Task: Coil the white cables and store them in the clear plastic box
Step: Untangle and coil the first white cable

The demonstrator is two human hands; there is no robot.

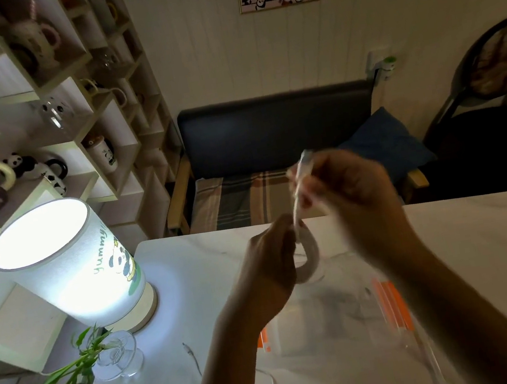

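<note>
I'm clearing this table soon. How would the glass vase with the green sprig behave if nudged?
The glass vase looks fragile, being thin clear glass. It may tip easily: the leafy sprig leans out to one side on a narrow stem. It stands near the table edge, so a push could send it off.

On the table (pixel 488 254) a lamp (pixel 68 267) stands at the far left, with a plant vase (pixel 115 356) just before it. The plastic box (pixel 332 322) lies mid-table, below both hands. A sofa (pixel 271 142) sits behind the table, shelves (pixel 30 94) to the left.
</note>
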